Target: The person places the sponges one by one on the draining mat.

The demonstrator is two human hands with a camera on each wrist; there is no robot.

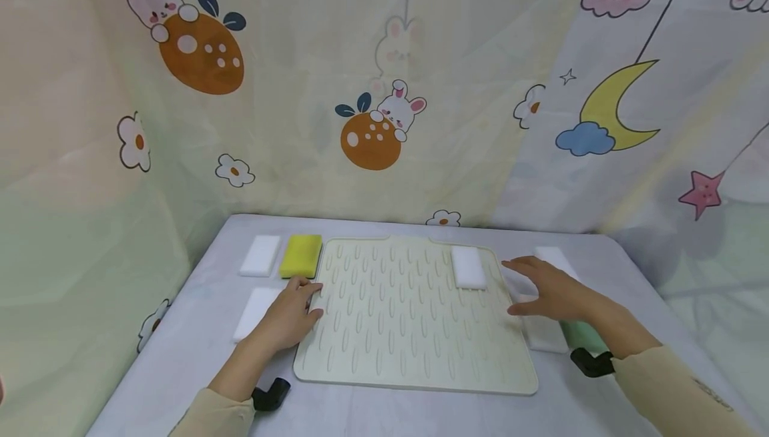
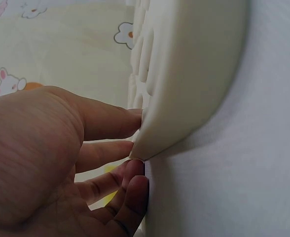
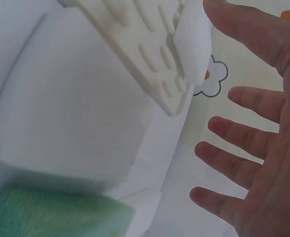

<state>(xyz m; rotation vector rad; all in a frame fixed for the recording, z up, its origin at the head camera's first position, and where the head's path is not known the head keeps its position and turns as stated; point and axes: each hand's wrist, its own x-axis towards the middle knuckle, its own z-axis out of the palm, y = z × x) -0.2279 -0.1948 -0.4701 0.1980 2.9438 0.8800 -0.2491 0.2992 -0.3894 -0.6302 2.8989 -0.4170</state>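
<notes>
A person's two hands work at a ridged cream drying mat [image 1: 414, 317] lying flat in the middle of the tabletop [image 1: 372, 417], its front edge near the tabletop's near edge. The left hand [image 1: 292, 317] rests at the mat's left edge, fingers [image 2: 110, 153] straight and touching its rim, seemingly to steady it, gripping nothing. The right hand [image 1: 549, 293] hovers spread and empty over the mat's right edge, above a white sponge [image 1: 543, 331] with a green sponge [image 1: 579, 335] just beside it. Another white sponge [image 1: 468, 267] lies on the mat's far right part. Toward the far left corner sit a yellow sponge [image 1: 301, 255] and two more white blocks [image 1: 261, 255], with cartoon-rabbit curtains [image 1: 372, 123] behind
</notes>
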